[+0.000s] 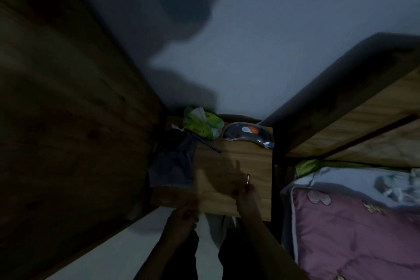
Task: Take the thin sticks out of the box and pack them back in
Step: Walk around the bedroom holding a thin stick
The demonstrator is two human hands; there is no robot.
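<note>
Stick pinched upright in right hand; left hand closed (contents too dark to tell).

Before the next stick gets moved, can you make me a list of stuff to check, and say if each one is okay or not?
1. Stick held firmly: ok. The right hand pinches one thin stick over the wooden table.
2. Box ready: cannot tell. The left hand is closed at the table's near edge, but it is too dark to see what it holds.
3. Table space near the hands: ok. The green packet, shiny pouch and pen sit at the far end.
4. Dark cloth out of the way: ok, it hangs off the left side.
5. Light: not ok, very dim.
</note>
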